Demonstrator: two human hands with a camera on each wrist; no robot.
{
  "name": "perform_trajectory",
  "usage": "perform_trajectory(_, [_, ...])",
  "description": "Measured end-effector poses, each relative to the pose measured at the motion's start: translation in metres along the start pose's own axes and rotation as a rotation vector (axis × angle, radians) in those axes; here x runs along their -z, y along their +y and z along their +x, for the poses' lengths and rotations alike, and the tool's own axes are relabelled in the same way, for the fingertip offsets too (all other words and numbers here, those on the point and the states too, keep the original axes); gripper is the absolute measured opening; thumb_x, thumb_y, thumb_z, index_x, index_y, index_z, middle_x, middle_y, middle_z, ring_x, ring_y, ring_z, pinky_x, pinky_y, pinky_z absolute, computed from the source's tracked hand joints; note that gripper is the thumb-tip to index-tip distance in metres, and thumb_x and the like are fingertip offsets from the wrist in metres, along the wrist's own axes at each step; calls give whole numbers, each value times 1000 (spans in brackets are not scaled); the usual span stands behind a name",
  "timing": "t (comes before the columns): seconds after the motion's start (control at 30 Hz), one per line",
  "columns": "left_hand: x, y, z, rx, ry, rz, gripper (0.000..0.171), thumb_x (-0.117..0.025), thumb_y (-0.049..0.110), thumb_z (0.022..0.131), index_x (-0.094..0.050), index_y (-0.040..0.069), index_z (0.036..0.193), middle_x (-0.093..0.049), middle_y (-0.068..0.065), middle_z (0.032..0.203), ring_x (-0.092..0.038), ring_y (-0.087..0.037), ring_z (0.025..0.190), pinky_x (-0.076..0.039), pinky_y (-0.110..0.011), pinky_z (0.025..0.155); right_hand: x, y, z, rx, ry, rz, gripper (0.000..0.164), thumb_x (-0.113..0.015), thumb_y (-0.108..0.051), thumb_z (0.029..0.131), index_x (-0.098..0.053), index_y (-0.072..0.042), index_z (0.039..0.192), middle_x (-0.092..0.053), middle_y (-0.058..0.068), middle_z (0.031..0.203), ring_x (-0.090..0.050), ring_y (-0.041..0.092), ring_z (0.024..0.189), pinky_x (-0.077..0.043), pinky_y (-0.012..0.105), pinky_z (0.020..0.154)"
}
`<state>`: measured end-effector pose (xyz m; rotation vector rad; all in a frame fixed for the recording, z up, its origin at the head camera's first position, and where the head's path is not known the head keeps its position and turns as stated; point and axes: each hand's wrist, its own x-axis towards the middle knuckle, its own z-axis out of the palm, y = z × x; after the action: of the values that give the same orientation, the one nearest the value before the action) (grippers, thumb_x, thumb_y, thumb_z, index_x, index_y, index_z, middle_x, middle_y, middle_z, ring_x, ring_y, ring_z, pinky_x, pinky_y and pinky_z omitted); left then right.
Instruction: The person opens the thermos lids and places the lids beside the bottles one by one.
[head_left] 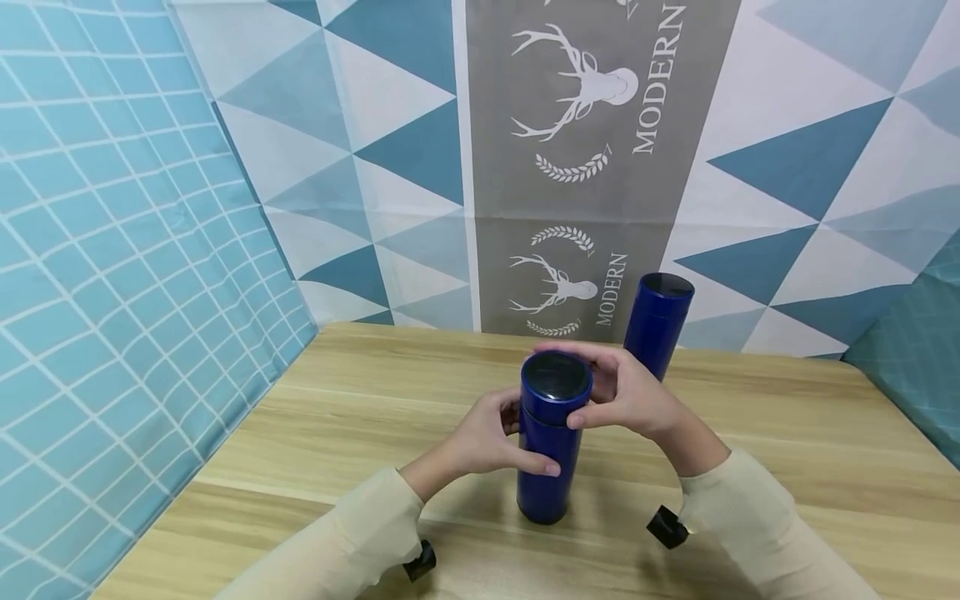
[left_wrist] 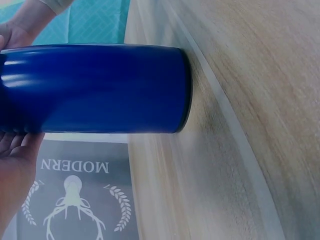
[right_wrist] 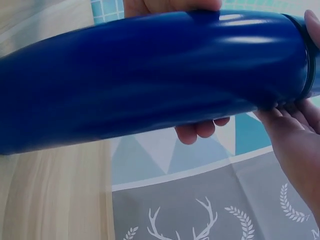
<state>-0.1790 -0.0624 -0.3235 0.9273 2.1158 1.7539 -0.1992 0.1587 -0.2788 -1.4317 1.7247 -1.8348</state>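
Observation:
A glossy blue thermos flask (head_left: 543, 492) with a black-topped lid (head_left: 557, 379) is upright in the middle of the head view, its base right at the wooden table. My left hand (head_left: 487, 437) grips its body, the thumb across the near side. Up at the lid, my right hand (head_left: 630, 396) holds on with thumb in front and fingers behind. The seam below the lid shows as a dark ring in the right wrist view, where the left fingertips (right_wrist: 187, 134) come out from behind the flask body (right_wrist: 150, 75).
A second blue flask (head_left: 654, 329) stands farther back, partly hidden behind my right hand. Wood-grain table (head_left: 300, 442) spreads around both flasks. Behind it hangs a patterned cloth (head_left: 420, 208) with deer heads, and a blue gridded sheet (head_left: 112, 275) runs along the left.

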Motion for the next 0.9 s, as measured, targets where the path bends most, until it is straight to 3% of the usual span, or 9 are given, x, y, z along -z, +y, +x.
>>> perform_trajectory(0.43, [1,-3,-1,-9,-23,-2,66,-86,20,69,-57,7,127,-65,-15,123,-66,-6,100,-55,-25,92,9,1,5,-42,-118,69,70,-72,-4,83,-37,-1,144,-51,-1,143,-54,21,129,-51,32,101])
perform_trajectory(0.9, [2,-1,-2,16,-18,14,69,-86,22,70,-55,7,130,-64,-14,125,-66,-6,101,-53,-23,92,13,6,9,-40,-185,160,72,-71,-10,86,-33,-3,147,-48,5,147,-49,21,134,-47,33,106])
